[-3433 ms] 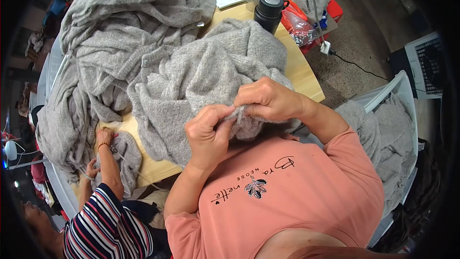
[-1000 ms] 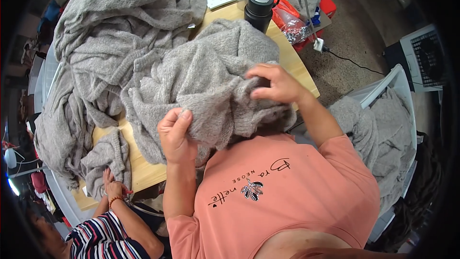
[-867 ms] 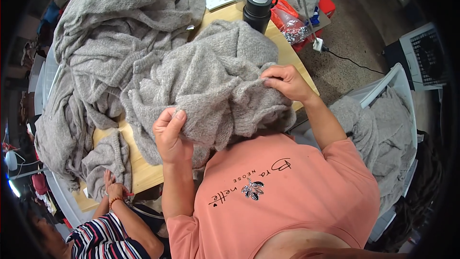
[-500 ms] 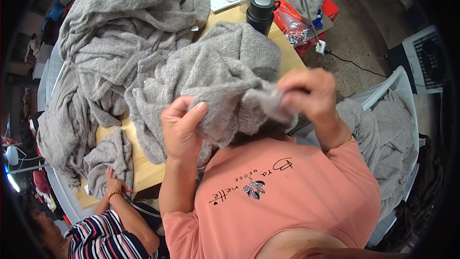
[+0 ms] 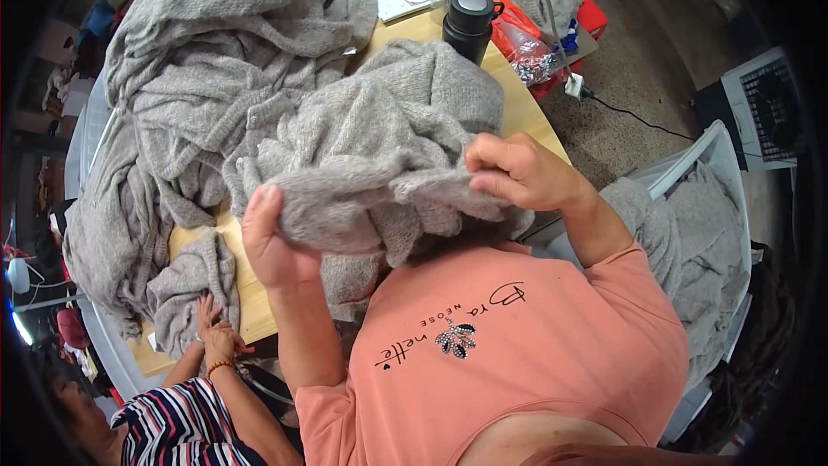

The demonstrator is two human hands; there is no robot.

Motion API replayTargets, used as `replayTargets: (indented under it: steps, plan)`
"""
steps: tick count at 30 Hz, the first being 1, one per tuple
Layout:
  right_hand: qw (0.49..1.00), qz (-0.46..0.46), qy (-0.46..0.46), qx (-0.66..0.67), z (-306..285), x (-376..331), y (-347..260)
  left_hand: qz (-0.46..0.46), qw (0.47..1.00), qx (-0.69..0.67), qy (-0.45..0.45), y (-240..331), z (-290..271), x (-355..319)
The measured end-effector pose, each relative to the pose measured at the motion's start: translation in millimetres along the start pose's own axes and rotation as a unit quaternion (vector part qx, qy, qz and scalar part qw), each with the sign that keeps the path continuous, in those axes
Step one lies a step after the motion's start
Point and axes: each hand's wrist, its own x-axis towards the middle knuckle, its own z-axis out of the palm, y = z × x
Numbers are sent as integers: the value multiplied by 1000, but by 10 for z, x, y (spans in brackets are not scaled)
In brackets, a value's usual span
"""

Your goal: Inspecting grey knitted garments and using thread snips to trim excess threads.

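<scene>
A fuzzy grey knit garment (image 5: 341, 203) is stretched sideways between my two hands, close to my chest. My left hand (image 5: 283, 246) is around its left end, thumb up on the near side, and the fingers are hidden behind the knit. At the other end, my right hand (image 5: 522, 174) pinches a gathered edge of the garment between thumb and bent fingers. More of the same grey knitwear (image 5: 362, 112) lies bunched on the wooden table right behind my hands.
A large heap of grey knitwear (image 5: 216, 78) covers the table's left. A black bottle (image 5: 468, 28) stands near its far right edge. A bin of grey knits (image 5: 690, 233) is to my right. A co-worker's hands (image 5: 216, 332) touch a knit piece (image 5: 194, 285) at the lower left.
My left hand has moved left and opened its thumb away from the cloth. My right hand has moved left and lower. The held part is pulled wider. The co-worker's hands have come together.
</scene>
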Motion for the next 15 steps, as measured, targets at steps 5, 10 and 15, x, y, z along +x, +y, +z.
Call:
replayTargets:
  steps: [5, 10, 15]
  plan:
    - [987, -81, 138, -14, 60, 7, 136, 6, 999, -31, 24, 30, 40, -27]
    - [896, -354, 202, -176, 21, -16, -265, 17, 990, 113, -77, -122, 181, -57]
    - [854, -454, 209, -143, 297, 247, -215, -65, 956, 229, -172, -298, 465, -143]
